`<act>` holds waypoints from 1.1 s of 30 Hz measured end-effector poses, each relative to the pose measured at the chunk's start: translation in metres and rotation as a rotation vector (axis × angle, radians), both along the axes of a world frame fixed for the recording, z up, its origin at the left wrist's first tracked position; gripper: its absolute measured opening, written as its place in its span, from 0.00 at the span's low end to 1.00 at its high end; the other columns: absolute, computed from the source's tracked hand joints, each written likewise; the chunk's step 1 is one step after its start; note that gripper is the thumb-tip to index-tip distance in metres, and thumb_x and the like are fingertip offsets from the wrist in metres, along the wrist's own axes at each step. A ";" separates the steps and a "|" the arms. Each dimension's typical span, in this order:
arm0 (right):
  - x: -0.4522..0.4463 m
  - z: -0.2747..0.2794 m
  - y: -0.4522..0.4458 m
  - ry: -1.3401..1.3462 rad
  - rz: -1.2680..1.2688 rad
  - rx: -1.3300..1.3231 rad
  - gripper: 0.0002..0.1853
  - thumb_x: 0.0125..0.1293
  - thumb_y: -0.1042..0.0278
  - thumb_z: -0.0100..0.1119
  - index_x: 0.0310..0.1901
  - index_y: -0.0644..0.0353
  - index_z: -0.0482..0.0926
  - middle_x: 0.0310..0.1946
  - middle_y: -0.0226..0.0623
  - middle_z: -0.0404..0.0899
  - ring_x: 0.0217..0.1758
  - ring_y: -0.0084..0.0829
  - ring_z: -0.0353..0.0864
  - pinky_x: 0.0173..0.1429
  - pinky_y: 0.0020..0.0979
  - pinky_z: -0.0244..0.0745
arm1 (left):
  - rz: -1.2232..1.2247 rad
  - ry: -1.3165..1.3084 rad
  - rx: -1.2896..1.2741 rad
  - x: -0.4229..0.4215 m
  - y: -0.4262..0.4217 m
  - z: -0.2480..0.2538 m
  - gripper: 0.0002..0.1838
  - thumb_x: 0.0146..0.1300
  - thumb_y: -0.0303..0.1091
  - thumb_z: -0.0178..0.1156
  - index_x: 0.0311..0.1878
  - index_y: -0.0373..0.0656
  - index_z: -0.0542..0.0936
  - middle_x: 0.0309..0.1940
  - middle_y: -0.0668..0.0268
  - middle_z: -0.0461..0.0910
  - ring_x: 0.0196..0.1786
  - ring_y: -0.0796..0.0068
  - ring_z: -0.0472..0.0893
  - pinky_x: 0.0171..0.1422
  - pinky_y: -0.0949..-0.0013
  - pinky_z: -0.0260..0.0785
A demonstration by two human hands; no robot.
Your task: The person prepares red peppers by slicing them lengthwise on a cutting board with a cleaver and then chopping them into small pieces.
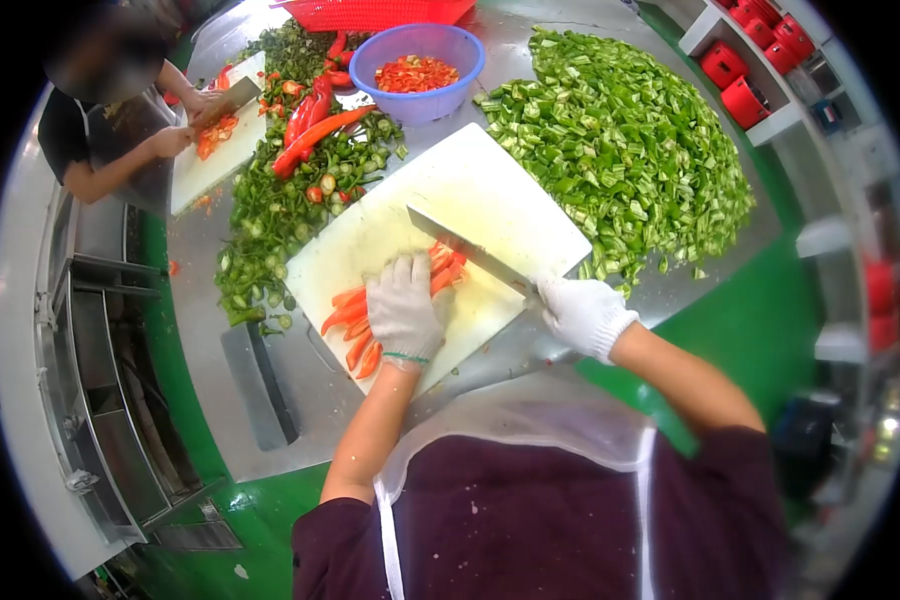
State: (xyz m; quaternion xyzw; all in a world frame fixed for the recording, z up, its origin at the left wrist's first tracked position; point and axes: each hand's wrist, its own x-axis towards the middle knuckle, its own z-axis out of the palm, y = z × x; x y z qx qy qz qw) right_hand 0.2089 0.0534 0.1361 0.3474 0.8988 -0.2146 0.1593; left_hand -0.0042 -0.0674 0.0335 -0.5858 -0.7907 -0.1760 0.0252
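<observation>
On a white cutting board [510, 190], my left hand [405, 308], in a white glove, presses down on sliced red pepper strips [355, 318] with its fingers close together. My right hand [585, 315], also gloved, is closed round the handle of a knife [470, 252] at the board's right edge. The blade slants up and left across the board, beside the cut ends of the strips and just right of my left fingertips. My right hand's grip hides most of the handle.
Chopped green peppers [630, 150] are heaped at the right. Behind the board are a blue bowl [460, 95] of red pieces, red peppers [315, 125] and green stem ends [260, 225]. A co-worker [110, 130] cuts at another board [195, 180]. A second knife [255, 385] lies at the left.
</observation>
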 end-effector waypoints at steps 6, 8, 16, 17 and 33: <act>0.005 -0.005 0.009 -0.080 0.098 0.014 0.11 0.72 0.65 0.51 0.51 0.58 0.72 0.33 0.55 0.84 0.37 0.59 0.86 0.42 0.56 0.79 | -0.005 -0.038 0.138 -0.003 0.000 -0.007 0.27 0.59 0.40 0.65 0.60 0.37 0.79 0.55 0.52 0.81 0.56 0.51 0.79 0.59 0.52 0.69; -0.006 -0.008 0.015 -0.089 0.104 -0.027 0.10 0.71 0.67 0.50 0.50 0.60 0.72 0.34 0.57 0.84 0.39 0.61 0.86 0.43 0.56 0.79 | 0.027 -0.057 0.119 -0.005 0.004 -0.008 0.24 0.60 0.38 0.64 0.58 0.38 0.80 0.53 0.54 0.82 0.53 0.53 0.80 0.57 0.53 0.70; -0.058 -0.038 0.024 0.005 0.035 -0.031 0.10 0.71 0.70 0.48 0.49 0.65 0.71 0.36 0.62 0.83 0.42 0.64 0.84 0.47 0.57 0.77 | 0.070 -0.035 0.247 0.001 0.004 -0.017 0.15 0.63 0.35 0.64 0.51 0.42 0.84 0.47 0.56 0.85 0.46 0.54 0.83 0.53 0.53 0.73; -0.053 -0.034 0.023 0.001 0.018 -0.013 0.10 0.71 0.70 0.49 0.49 0.65 0.71 0.37 0.62 0.84 0.42 0.63 0.84 0.47 0.57 0.77 | 0.073 -0.035 0.258 0.001 0.005 -0.018 0.14 0.63 0.35 0.64 0.51 0.42 0.85 0.46 0.57 0.86 0.46 0.54 0.83 0.53 0.53 0.74; -0.066 -0.034 0.009 -0.104 0.109 0.001 0.10 0.74 0.70 0.45 0.52 0.63 0.71 0.35 0.58 0.84 0.41 0.61 0.86 0.45 0.57 0.78 | 0.089 -0.114 0.300 0.000 0.007 -0.016 0.09 0.61 0.35 0.67 0.42 0.44 0.87 0.42 0.58 0.87 0.44 0.55 0.85 0.52 0.56 0.76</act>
